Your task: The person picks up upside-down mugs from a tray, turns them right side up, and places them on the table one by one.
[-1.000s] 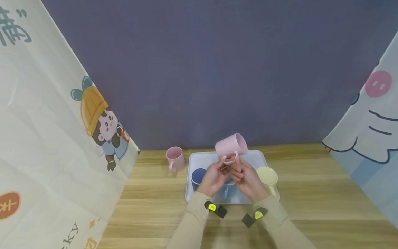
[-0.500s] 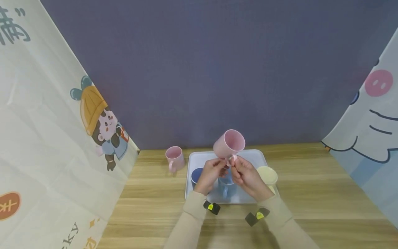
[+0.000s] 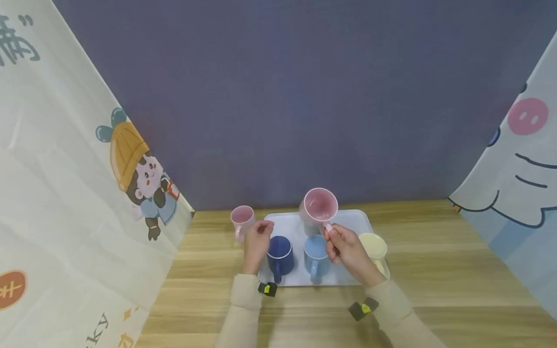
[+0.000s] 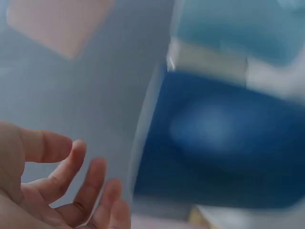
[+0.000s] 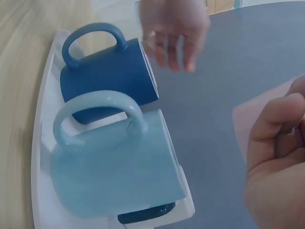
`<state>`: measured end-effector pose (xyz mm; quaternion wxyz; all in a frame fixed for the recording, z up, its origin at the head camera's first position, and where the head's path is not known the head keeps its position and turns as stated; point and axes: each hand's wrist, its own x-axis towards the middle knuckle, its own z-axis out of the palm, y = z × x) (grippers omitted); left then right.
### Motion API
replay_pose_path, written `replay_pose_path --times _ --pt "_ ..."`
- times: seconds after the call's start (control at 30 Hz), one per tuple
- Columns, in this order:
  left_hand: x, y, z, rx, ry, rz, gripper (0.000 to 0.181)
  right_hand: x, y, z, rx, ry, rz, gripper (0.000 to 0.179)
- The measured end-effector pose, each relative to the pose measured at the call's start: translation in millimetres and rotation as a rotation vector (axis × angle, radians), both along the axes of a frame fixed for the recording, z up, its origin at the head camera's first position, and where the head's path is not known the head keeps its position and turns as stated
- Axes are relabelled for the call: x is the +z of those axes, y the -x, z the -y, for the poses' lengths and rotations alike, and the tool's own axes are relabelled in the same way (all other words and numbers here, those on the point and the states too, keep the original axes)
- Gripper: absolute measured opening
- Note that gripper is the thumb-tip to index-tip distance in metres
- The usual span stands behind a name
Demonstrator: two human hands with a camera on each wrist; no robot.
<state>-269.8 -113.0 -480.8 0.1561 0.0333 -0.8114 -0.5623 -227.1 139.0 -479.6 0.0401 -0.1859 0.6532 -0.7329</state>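
Pink mug (image 3: 320, 205), one: held by its handle in the right hand (image 3: 350, 252), tilted, mouth toward the person, raised over the far part of the white tray (image 3: 287, 223).
Left hand (image 3: 256, 245): fingers loosely bent, gripping nothing, near the tray's left edge.
Navy mug (image 3: 280, 258), one: upright on the tray, left, handle toward the person.
Light blue mug (image 3: 315, 249), one: upright on the tray, right of the navy mug, handle likewise.
Pale yellow mug (image 3: 373, 245), one: at the tray's right end, partly behind the right hand.
Second pink mug (image 3: 241, 216), one: upright on the wood-grain table (image 3: 439, 270), left of the tray.
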Motion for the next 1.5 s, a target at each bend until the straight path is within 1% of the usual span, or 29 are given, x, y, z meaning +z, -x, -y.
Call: replay_pose_path --times 0.03,0.1,0.13,0.2,0.27,0.33,0.43,0.5,0.53,0.6,0.7,0.87,1.07,1.2,1.3,1.4,1.5 --pt "-3.5 -0.5 6.3 0.037 0.022 -0.004 0.012 -0.5 -0.5 -1 -0.01 -0.012 -0.005 0.029" --pt "-11.4 -1.5 17.1 0.09 0.044 0.0 0.012 -1.4 -1.0 -2 -0.027 -0.03 -0.011 0.028" --pt "-16.4 -1.7 21.7 0.107 0.051 0.004 0.012 -1.8 -1.4 -3 -0.035 -0.037 -0.017 0.028" --pt "-26.6 -3.1 29.4 0.123 0.07 0.023 0.014 -2.7 -2.1 -6 -0.05 -0.05 -0.026 0.03" --pt "-37.7 -4.0 34.9 0.131 0.094 0.047 0.015 -4.0 -2.7 -9 -0.057 -0.056 -0.037 0.033" --pt "-49.6 -4.7 40.0 0.135 0.145 0.086 0.016 -5.4 -3.2 -12 -0.058 -0.062 -0.049 0.035" --pt "-65.5 -5.1 46.5 0.134 0.268 0.148 0.013 -7.1 -4.5 -17 -0.065 -0.081 -0.056 0.038" --pt "-73.5 -5.6 49.7 0.116 0.358 0.203 0.011 -8.7 -5.5 -20 -0.076 -0.092 -0.045 0.039" --pt "-76.1 -5.7 50.9 0.1 0.39 0.219 0.01 -9.3 -6.1 -22 -0.082 -0.097 -0.04 0.039" --pt "-78.6 -5.9 52.6 0.068 0.428 0.257 0.01 -10.2 -7.5 -25 -0.092 -0.101 -0.038 0.041" --pt "-78.2 -5.2 53.8 0.035 0.436 0.297 0.011 -11.2 -9.0 -30 -0.1 -0.098 -0.055 0.038" --pt "-77.6 -3.0 55.5 0.016 0.428 0.321 0.011 -9.4 -10.7 -38 -0.123 -0.073 -0.073 0.03" --pt "-78.5 -3.4 56.9 0.007 0.418 0.339 0.013 -4.4 -8.1 -56 -0.165 -0.053 -0.06 0.028" --pt "-77.2 -4.7 57.5 0.001 0.416 0.334 0.014 1.0 -4.5 -70 -0.209 -0.058 -0.045 0.028" --pt "-78.0 -4.4 58.4 0.003 0.411 0.337 0.013 2.8 0.1 -82 -0.258 -0.059 -0.028 0.028" --pt "-79.7 -3.7 59.6 -0.001 0.408 0.343 0.013 -1.0 8.0 -96 -0.297 -0.033 -0.012 0.028" --pt "-80.7 -3.6 60.3 -0.006 0.396 0.336 0.013 -10.0 18.3 -113 -0.318 -0.002 0.013 0.028"
